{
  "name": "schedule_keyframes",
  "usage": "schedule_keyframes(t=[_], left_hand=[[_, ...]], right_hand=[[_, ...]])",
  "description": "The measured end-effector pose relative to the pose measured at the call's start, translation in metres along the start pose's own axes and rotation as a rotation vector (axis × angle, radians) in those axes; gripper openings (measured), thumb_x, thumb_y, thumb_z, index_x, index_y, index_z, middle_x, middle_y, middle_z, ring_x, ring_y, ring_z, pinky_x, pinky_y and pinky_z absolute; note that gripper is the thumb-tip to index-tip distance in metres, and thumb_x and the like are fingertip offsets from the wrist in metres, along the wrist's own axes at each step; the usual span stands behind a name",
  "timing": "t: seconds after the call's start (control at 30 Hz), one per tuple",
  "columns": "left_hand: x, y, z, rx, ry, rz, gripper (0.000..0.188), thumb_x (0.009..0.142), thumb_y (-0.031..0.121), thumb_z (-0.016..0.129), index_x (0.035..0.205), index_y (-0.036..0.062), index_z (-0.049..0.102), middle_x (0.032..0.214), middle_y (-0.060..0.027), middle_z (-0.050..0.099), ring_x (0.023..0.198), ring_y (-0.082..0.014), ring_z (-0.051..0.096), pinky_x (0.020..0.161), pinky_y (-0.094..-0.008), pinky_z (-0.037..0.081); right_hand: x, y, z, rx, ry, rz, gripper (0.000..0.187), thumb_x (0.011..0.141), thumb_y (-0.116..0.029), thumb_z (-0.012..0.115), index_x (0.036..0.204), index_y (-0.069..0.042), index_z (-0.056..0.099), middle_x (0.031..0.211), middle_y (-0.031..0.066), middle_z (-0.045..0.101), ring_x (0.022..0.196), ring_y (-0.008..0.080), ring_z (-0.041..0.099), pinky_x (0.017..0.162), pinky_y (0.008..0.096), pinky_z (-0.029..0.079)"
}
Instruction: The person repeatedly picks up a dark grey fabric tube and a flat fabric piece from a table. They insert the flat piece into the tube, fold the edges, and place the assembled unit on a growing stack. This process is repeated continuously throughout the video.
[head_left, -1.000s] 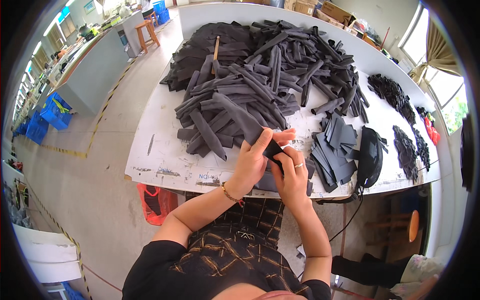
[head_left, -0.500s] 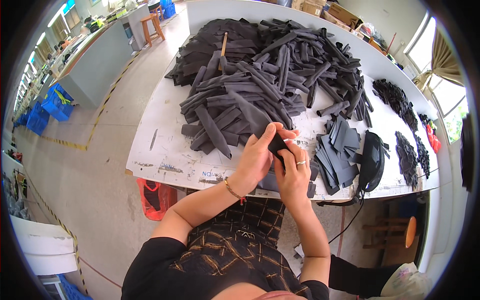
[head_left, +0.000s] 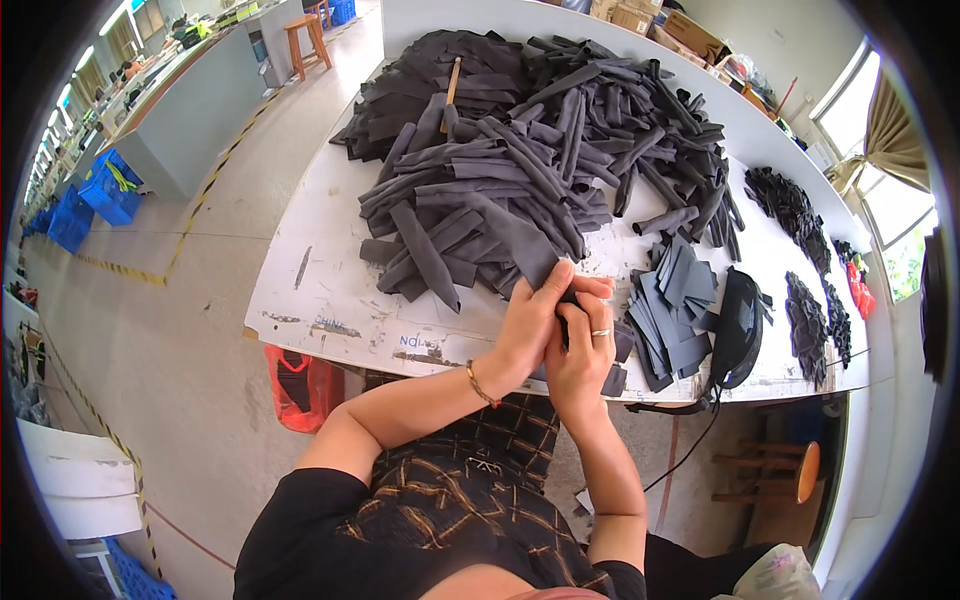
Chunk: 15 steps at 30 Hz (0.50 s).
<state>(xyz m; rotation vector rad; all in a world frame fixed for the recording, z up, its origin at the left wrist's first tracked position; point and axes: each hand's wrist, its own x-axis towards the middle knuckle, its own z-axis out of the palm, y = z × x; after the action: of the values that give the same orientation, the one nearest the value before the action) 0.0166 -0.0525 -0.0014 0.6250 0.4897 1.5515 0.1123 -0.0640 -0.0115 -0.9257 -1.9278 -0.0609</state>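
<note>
Grey strip, centre frame: left hand and right hand gripping, apparently unfinished | strip pile, upper centre: done share unclear

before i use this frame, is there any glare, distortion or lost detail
Head view: the window washes out almost to white; head view: the front edge of the table bows, and the picture's corners fall to black; head view: the left hand and right hand look fairly sharp, but the near end of the dark strip is hidden.
</note>
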Motion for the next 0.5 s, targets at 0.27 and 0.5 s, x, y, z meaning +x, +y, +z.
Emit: schedule_keyframes(t=[0.27, 0.5], left_hand=[[0.004, 0.017, -0.014, 0.032, 0.077, 0.032, 0.030, 0.103, 0.031, 0.050, 0.103, 0.0040, 0.062, 0.112, -0.0178, 0.069, 0.096, -0.0184, 0.064, 0.086, -0.0355, 0.052], [-0.012, -0.010, -0.004, -0.038, 0.017, -0.073, 0.043, 0.105, 0.033, 0.046, 0.108, -0.0067, 0.064, 0.111, -0.0162, 0.069, 0.092, -0.0159, 0.065, 0.085, -0.0292, 0.053]], right_hand=[[-0.010, 0.011, -0.019, 0.028, -0.148, 0.015, 0.036, 0.076, 0.001, 0.073, 0.108, -0.002, 0.056, 0.107, 0.0183, 0.055, 0.091, 0.0371, 0.057, 0.075, 0.0447, 0.049], [-0.004, 0.011, -0.011, 0.120, -0.101, -0.012, 0.025, 0.078, 0.005, 0.071, 0.099, -0.002, 0.061, 0.106, 0.0164, 0.059, 0.089, 0.0356, 0.062, 0.072, 0.0410, 0.052]])
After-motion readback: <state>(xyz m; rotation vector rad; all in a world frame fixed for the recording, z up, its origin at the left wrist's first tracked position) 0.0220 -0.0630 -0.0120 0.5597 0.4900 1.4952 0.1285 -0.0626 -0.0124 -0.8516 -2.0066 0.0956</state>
